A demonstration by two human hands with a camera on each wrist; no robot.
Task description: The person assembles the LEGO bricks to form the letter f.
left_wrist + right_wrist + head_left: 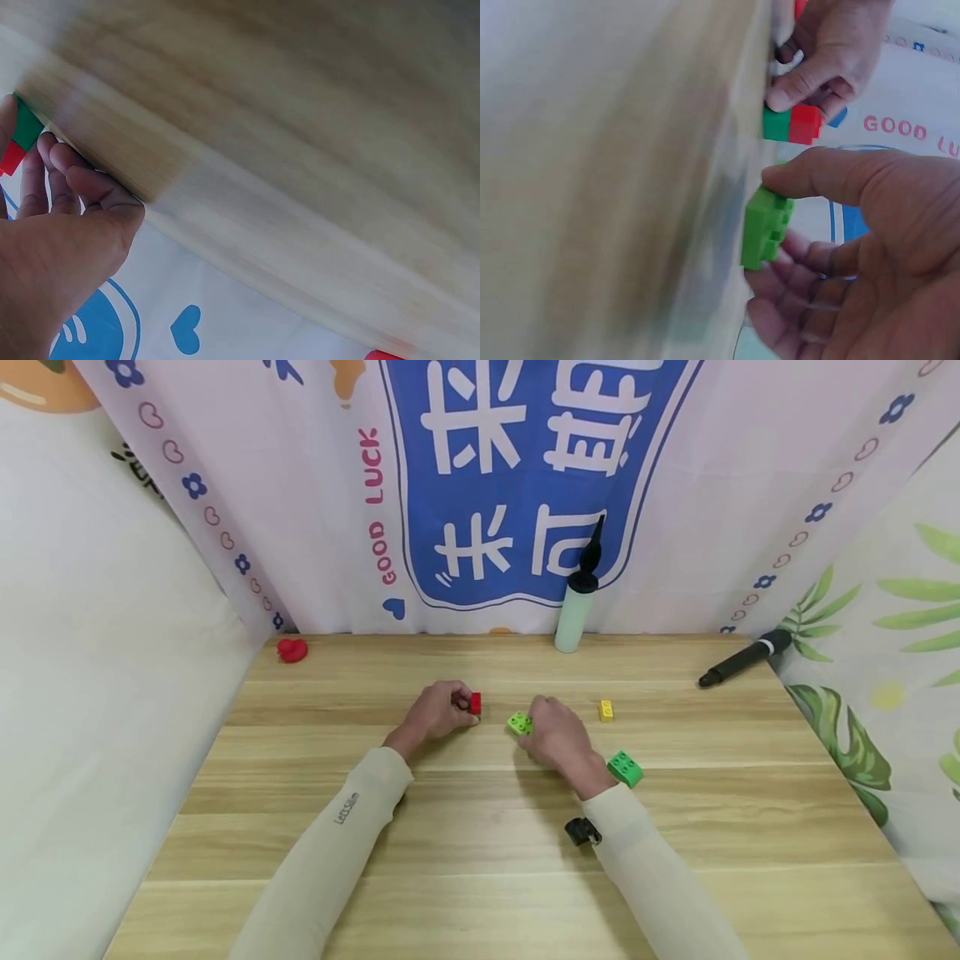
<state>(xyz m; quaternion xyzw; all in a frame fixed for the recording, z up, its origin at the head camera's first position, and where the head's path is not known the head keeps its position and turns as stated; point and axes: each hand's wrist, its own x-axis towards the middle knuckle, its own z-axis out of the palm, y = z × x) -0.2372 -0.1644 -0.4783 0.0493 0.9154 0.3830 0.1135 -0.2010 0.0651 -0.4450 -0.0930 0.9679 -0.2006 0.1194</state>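
My left hand (438, 708) grips a small stack between thumb and fingers: a red toy brick (476, 702) on top of a dark green brick (776, 126). The stack is upright, low at the wooden tabletop. A short gap to the right, my right hand (558, 735) pinches a lime green brick (518, 723) with studs facing up. In the right wrist view its thumb lies on one side of the lime brick (759, 229) and the fingertips on the other. Part of the stack shows in the left wrist view as a green block (27, 126) and a red one (11, 157).
A green brick (625, 768) lies beside the right wrist, and a small yellow brick (606, 710) farther back. A red object (292, 650) sits at the back left corner. A pale green pump (574, 614) stands at the back edge; a black cylindrical tool (742, 660) lies back right.
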